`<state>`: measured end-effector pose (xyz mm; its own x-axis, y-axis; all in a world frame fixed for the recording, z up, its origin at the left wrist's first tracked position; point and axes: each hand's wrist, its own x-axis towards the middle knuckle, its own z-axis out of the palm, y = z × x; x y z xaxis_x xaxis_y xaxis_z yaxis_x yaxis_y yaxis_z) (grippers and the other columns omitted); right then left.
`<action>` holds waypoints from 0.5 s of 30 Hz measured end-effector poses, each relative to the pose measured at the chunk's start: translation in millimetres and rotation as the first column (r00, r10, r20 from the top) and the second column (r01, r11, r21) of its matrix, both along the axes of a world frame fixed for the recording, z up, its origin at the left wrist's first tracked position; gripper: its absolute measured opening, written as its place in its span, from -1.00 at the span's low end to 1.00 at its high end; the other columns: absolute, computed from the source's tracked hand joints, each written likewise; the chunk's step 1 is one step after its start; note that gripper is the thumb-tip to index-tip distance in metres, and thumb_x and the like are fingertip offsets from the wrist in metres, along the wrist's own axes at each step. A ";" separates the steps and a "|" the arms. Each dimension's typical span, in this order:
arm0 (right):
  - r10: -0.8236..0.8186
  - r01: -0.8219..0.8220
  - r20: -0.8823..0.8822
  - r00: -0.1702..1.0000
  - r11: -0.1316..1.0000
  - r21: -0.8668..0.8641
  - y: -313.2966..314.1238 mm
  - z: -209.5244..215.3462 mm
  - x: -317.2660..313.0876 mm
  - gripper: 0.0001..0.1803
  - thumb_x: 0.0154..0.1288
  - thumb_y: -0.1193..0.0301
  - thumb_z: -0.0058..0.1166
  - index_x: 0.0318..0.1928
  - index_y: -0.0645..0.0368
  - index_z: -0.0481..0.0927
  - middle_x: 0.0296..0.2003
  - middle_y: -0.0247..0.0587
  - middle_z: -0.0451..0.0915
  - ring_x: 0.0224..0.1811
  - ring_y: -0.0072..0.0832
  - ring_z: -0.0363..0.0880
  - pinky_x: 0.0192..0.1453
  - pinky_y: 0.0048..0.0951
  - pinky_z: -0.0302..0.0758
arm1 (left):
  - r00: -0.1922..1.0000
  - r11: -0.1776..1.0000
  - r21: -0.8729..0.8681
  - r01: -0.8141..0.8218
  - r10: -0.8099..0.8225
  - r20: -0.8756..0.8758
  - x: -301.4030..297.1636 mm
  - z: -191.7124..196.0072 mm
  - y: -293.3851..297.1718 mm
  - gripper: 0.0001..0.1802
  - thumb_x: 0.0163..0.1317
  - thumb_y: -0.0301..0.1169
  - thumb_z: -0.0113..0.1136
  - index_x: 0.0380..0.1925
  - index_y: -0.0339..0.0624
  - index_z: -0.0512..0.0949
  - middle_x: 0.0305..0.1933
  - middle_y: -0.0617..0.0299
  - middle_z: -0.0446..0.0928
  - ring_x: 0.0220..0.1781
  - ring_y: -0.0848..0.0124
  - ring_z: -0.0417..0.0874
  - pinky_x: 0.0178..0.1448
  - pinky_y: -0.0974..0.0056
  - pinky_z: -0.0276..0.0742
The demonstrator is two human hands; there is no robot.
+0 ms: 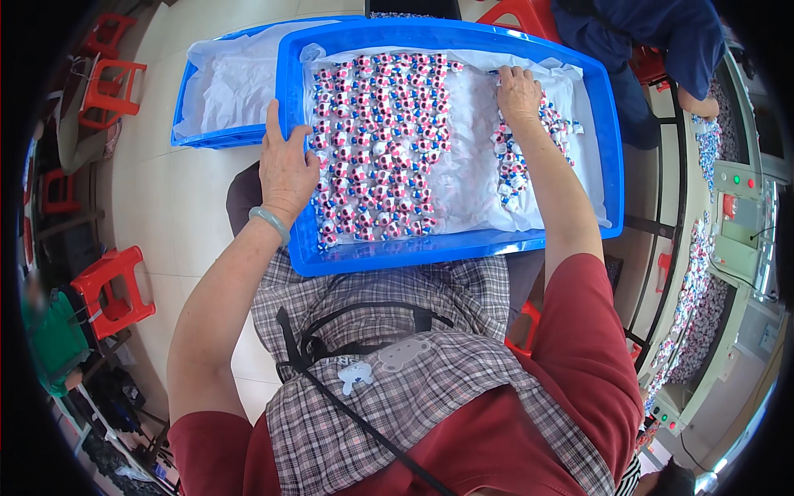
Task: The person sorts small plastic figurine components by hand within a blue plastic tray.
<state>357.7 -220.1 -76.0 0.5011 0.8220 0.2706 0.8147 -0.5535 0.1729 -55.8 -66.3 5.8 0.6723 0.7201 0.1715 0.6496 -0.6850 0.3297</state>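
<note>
A blue plastic crate point(614, 178) lined with white paper rests across my lap. On its left side small white, pink and blue figurines point(380, 149) lie in close rows. A loose heap of the same figurines point(514, 178) lies on the right side, with bare white liner point(471, 157) between. My left hand point(286, 165) is at the crate's left rim, fingers apart and holding nothing. At the far end of the heap is my right hand point(519, 95), its fingers curled down among the figurines. Its fingertips are hidden, so what they pinch does not show.
Behind the crate's left corner stands another blue crate point(188, 107) with white liner. Red stools point(114, 289) stand at the left. A person in dark blue point(662, 41) works at the far right, beside a machine point(744, 215) and a belt of figurines point(693, 289).
</note>
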 end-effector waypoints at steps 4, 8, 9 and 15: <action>0.023 -0.006 -0.165 0.986 0.995 0.104 2.4 12.2 -13.7 -0.69 0.16 0.29 0.28 -0.08 0.05 0.62 -0.14 -0.15 0.68 0.02 -0.16 0.63 0.02 -0.07 0.57 | 0.999 0.999 -0.018 -0.028 0.027 -0.026 -1.1 2.4 -0.6 -0.66 0.12 -0.56 0.29 -0.05 -0.15 0.62 0.61 -0.12 -0.01 0.32 -0.14 0.48 0.27 -0.04 0.58; 0.006 0.039 -0.310 0.951 0.989 0.140 14.2 8.8 -30.9 -0.70 0.20 0.26 0.26 -0.10 0.09 0.61 -0.19 -0.10 0.70 -0.07 -0.10 0.69 -0.02 -0.06 0.59 | 0.999 0.999 -0.021 -0.032 0.031 -0.039 -1.0 4.1 -0.9 -0.66 0.12 -0.56 0.28 -0.05 -0.15 0.62 0.61 -0.13 -0.02 0.31 -0.12 0.49 0.25 -0.03 0.60; -0.045 0.085 -0.339 0.940 0.991 0.102 20.4 4.3 -31.5 -0.70 0.21 0.23 0.26 -0.12 0.12 0.63 -0.24 -0.08 0.72 -0.13 -0.10 0.72 -0.05 -0.09 0.61 | 0.999 0.999 -0.021 -0.031 0.031 -0.039 -0.1 4.0 -0.8 -0.66 0.12 -0.56 0.28 -0.05 -0.15 0.62 0.61 -0.13 -0.02 0.31 -0.12 0.49 0.25 -0.03 0.60; 0.036 0.287 -0.725 0.688 0.903 0.318 30.6 4.4 -16.8 -0.73 0.28 0.25 0.24 -0.19 0.21 0.73 -0.39 -0.03 0.76 -0.30 -0.14 0.77 -0.12 -0.20 0.66 | 0.999 1.000 -0.018 -0.020 0.019 -0.037 -0.2 1.1 0.6 -0.65 0.12 -0.56 0.27 -0.05 -0.15 0.62 0.61 -0.13 -0.03 0.32 -0.11 0.49 0.20 -0.02 0.65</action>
<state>340.9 -189.5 -71.6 0.7614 0.6452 0.0640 0.5167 -0.5443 -0.6609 -56.0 -65.7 6.9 0.6635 0.7362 0.1332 0.6749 -0.6658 0.3182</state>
